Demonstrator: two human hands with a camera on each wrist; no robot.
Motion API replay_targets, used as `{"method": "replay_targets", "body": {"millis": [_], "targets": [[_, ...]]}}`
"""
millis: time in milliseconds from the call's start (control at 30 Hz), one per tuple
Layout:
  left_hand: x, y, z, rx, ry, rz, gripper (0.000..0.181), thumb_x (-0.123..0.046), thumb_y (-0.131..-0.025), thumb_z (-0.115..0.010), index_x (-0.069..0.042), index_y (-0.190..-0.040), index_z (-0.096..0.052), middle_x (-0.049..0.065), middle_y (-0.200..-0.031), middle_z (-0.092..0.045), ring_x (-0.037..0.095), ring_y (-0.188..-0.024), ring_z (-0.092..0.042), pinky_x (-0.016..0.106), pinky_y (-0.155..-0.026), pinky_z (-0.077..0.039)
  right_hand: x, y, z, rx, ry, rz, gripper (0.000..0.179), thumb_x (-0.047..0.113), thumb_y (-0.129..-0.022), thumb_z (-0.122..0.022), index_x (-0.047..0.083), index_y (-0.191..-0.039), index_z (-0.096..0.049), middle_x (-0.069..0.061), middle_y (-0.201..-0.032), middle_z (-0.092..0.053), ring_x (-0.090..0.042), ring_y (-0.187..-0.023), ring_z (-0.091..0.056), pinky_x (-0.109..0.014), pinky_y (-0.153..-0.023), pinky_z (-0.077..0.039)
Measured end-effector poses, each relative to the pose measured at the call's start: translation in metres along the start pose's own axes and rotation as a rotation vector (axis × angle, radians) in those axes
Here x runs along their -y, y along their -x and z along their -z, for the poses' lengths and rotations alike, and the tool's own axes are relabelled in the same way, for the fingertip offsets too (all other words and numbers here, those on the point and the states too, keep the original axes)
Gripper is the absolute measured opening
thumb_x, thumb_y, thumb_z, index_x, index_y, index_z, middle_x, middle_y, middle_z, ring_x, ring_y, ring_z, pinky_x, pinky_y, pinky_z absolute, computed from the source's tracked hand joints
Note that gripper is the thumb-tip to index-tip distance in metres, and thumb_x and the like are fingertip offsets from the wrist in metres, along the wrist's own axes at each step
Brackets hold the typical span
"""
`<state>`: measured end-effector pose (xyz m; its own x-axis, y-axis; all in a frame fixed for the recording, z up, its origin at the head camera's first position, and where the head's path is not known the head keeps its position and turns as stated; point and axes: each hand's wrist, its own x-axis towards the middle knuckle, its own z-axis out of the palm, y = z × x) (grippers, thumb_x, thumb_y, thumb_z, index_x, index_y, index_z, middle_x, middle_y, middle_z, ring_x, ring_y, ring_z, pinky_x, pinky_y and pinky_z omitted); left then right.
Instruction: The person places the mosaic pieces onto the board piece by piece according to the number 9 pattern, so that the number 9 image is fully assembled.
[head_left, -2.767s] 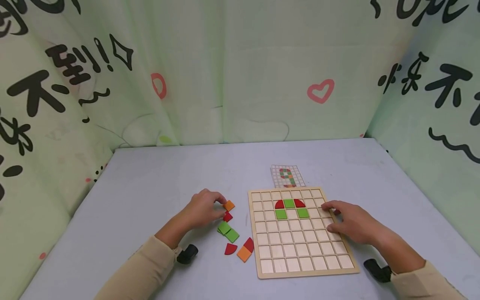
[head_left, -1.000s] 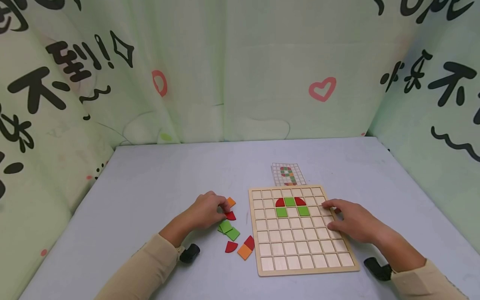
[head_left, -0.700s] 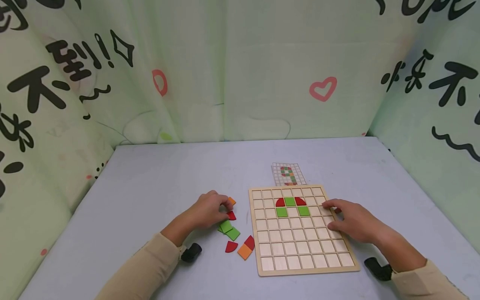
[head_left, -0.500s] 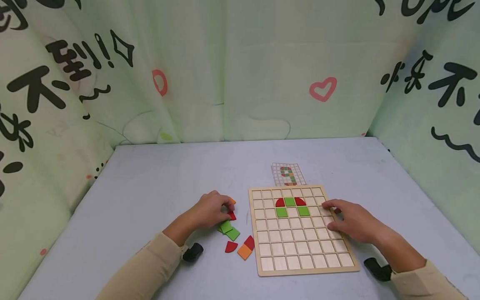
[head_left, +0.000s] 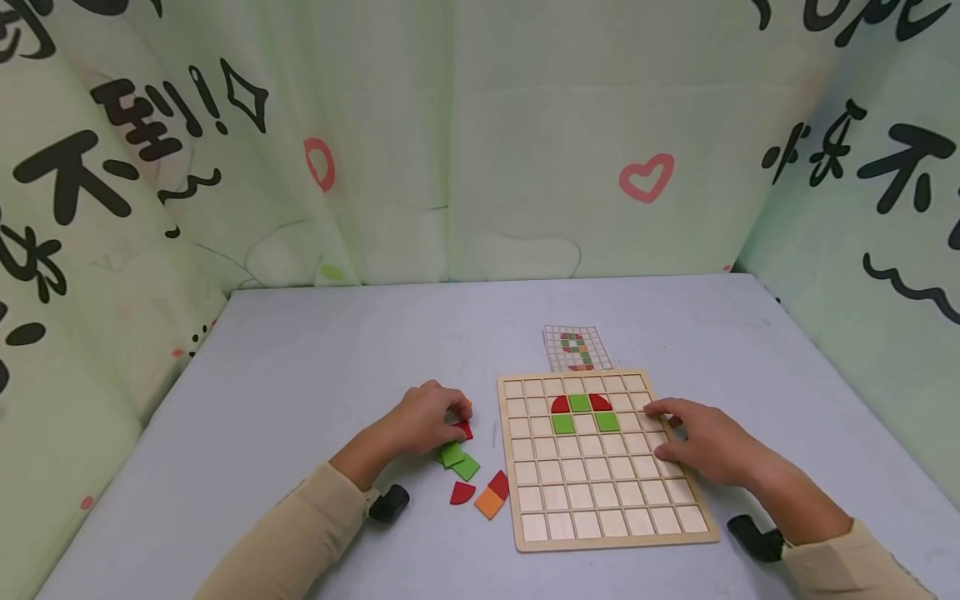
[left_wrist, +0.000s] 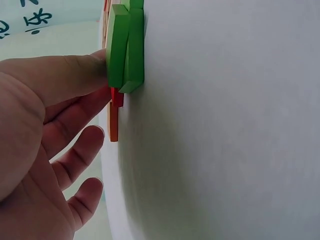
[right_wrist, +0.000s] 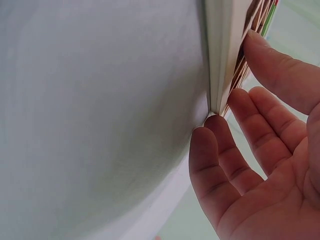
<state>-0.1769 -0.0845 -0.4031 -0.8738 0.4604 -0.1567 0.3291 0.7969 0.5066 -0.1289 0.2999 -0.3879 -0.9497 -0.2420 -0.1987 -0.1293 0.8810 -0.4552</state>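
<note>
While the head view shows us the whole wooden grid board (head_left: 603, 487), nearer the counter's (head_left: 337, 350) right edge than its left, only the left wrist view shows us the green square tiles (left_wrist: 125, 47) leaning together and the orange tile (left_wrist: 114, 122) mostly hidden from above. We cannot tell whether the left hand (head_left: 420, 419) pinches the red tile (head_left: 467, 430). The right hand (head_left: 716, 442) touches the board's right side; its wrist view shows us loosely bent fingers.
</note>
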Motion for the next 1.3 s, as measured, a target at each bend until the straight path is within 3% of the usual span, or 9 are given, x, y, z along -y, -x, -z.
{"method": "replay_targets", "body": {"millis": [667, 933, 1300], "targets": [[-0.008, -0.002, 0.003, 0.01, -0.051, -0.012, 0.018, -0.02, -0.086, -0.081, -0.015, -0.101, -0.071, -0.003, -0.093, -0.059, 0.016, -0.093, -0.05, 0.025, -0.069, -0.048, 0.0, 0.0, 0.001, 0.0, -0.01, 0.014, 0.056, 0.019, -0.086, -0.078, 0.001, -0.134, -0.056, -0.022, -0.129, -0.057, -0.04, -0.112, -0.054, -0.058, -0.09, -0.045], [-0.026, -0.007, 0.006, 0.031, -0.03, -0.042, 0.016, -0.018, -0.087, -0.079, -0.016, -0.103, -0.073, -0.001, -0.096, -0.058, 0.017, -0.095, -0.049, 0.024, -0.067, -0.049, 0.0, 0.0, 0.001, 0.002, -0.006, 0.008, 0.056, 0.019, -0.086, -0.078, 0.001, -0.134, -0.055, -0.022, -0.129, -0.057, -0.041, -0.112, -0.054, -0.058, -0.09, -0.045], [-0.054, -0.016, 0.0, 0.048, -0.108, -0.125, 0.015, -0.022, -0.088, -0.078, -0.019, -0.103, -0.074, -0.006, -0.094, -0.06, 0.013, -0.095, -0.048, 0.023, -0.071, -0.046, 0.001, 0.0, 0.0, -0.002, 0.002, 0.009, 0.056, 0.018, -0.086, -0.078, 0.001, -0.134, -0.055, -0.022, -0.128, -0.058, -0.041, -0.111, -0.054, -0.058, -0.089, -0.045]]}}
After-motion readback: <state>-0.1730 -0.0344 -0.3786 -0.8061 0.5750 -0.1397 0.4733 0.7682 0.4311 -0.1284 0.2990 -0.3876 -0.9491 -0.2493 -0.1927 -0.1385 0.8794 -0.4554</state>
